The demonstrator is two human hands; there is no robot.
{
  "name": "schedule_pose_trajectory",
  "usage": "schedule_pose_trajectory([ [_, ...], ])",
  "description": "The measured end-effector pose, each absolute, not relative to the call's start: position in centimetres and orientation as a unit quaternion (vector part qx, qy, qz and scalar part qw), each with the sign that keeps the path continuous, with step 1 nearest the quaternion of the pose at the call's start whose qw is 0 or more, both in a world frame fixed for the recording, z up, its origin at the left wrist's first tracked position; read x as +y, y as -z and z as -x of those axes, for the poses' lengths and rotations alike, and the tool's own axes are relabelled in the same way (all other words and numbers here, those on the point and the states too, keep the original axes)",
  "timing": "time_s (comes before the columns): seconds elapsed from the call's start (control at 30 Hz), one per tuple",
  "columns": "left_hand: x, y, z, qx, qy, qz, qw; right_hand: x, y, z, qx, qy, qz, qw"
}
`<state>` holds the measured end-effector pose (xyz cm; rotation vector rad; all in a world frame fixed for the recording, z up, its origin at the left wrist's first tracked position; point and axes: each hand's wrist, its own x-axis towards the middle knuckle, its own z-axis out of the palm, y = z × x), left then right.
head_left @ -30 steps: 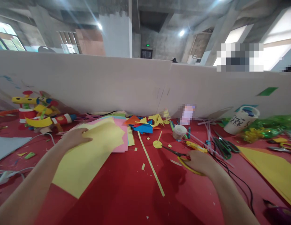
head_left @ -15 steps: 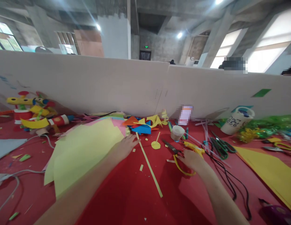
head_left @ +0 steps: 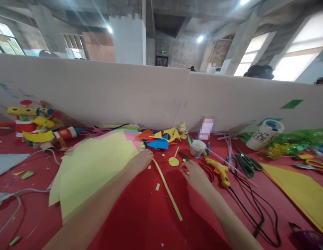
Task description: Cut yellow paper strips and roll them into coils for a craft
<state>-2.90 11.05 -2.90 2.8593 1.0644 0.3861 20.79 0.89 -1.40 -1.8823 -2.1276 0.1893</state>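
Note:
My left hand [head_left: 144, 159] is closed in a pinch on the upper end of a narrow pale-yellow paper strip [head_left: 167, 187], which bends slightly down the red table. To the right, my right hand [head_left: 195, 172] hovers low over the table, fingers apart and apparently holding nothing. Dark scissor blades [head_left: 182, 155] show just beyond it; the rest of the scissors is partly hidden by the hand. A yellow paper disc with an upright stick [head_left: 173, 161] stands between the hands. Small paper scraps [head_left: 157, 186] lie beside the strip.
Large yellow sheets [head_left: 93, 170] spread under my left forearm. At right lie a yellow glue gun [head_left: 220, 170] with a black cord, and green-handled scissors [head_left: 245, 163]. A paper cup [head_left: 197, 148] and coloured scraps [head_left: 158, 140] sit before the white partition [head_left: 112, 93].
My right hand has moved left, off the scissors it was at, uncovering the glue gun. My left hand has closed on the strip's end, and the strip now curves.

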Motion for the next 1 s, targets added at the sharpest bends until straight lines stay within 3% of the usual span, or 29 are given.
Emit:
schedule_pose_trajectory([
  [0.07,11.1,2.9,3.0,0.342,-0.129,-0.929,0.048,1.0,1.7,-19.0,-0.772,-0.129,0.592,0.192],
  [0.17,11.2,2.8,3.1,0.344,-0.138,-0.926,0.069,1.5,2.3,-16.3,-0.778,-0.129,0.572,0.225],
  [0.43,10.8,2.2,3.4,0.357,-0.154,-0.913,0.123,4.1,2.0,-12.3,-0.785,-0.059,0.602,0.134],
  [0.6,8.8,1.3,3.7,0.374,-0.181,-0.897,0.152,3.4,0.4,-13.5,-0.763,-0.056,0.624,0.160],
  [0.8,5.8,-0.3,3.1,0.469,-0.233,-0.821,0.230,1.7,-1.8,-15.6,-0.774,-0.087,0.567,0.269],
  [1.0,3.9,-0.8,3.1,0.460,-0.212,-0.818,0.272,0.6,-2.0,-14.4,-0.808,-0.114,0.530,0.229],
])
